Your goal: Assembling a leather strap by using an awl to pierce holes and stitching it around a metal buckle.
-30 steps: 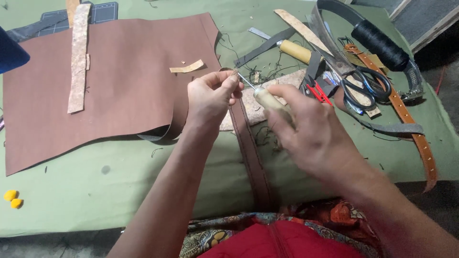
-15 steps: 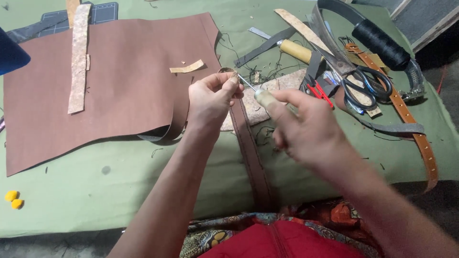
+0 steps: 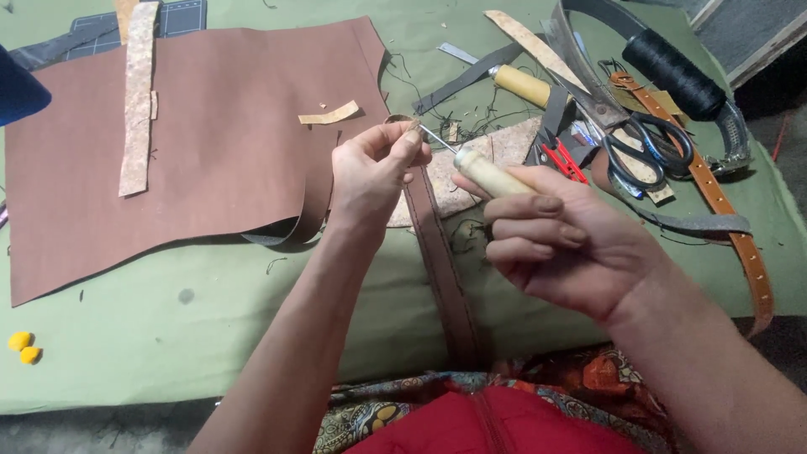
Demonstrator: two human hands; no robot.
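Note:
My left hand (image 3: pixel 370 172) pinches the far end of a narrow brown leather strap (image 3: pixel 441 269) that runs from my lap up over the green cloth. My right hand (image 3: pixel 563 244) grips the pale wooden handle of an awl (image 3: pixel 487 174). Its thin metal point reaches left and meets the strap end between my left thumb and forefinger. A large brown leather sheet (image 3: pixel 202 143) lies flat just left of my left hand, its near right corner curling up.
A green cloth (image 3: pixel 168 336) covers the table. Black-handled scissors (image 3: pixel 647 151), small red snips (image 3: pixel 565 161), a wood-handled tool (image 3: pixel 521 84), a black thread spool (image 3: pixel 672 71), a tan punched strap (image 3: pixel 731 219) and leather scraps crowd the right. Two small yellow pieces (image 3: pixel 23 346) lie at the left edge.
My right hand has drawn back toward me and to the right, lifting the awl handle clear so its metal point shows. My left hand keeps its pinch on the strap end.

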